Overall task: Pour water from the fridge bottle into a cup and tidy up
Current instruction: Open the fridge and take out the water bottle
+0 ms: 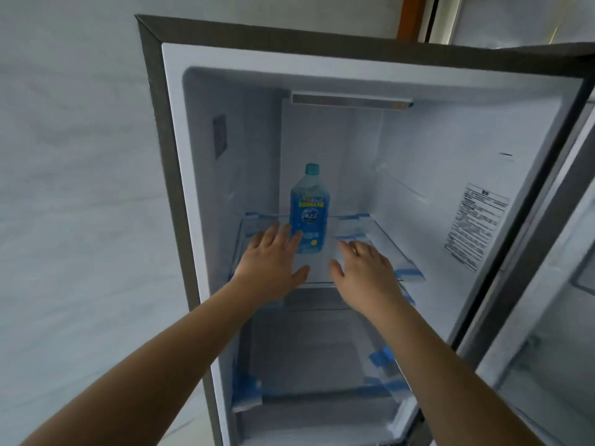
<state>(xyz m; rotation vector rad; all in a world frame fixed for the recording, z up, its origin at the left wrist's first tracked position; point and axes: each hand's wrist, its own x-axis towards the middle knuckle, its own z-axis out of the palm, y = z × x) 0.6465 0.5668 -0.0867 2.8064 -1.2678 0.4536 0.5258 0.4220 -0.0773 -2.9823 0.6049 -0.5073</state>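
With the fridge door swung wide, the bottle [308, 209] stands upright on the glass shelf [380, 249], dead ahead between both hands. The left hand [273, 263] is nearer, spread fingertips at its label; the right hand [363, 268] hovers just beside, fingers loose, gripping nothing.

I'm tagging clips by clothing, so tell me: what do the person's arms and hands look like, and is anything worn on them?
Both forearms are bare as far as the frame shows, with no sleeves, gloves or watch. The left hand shows no jewellery. The right hand may carry a ring on one finger, but that spot is too blurred to be sure.
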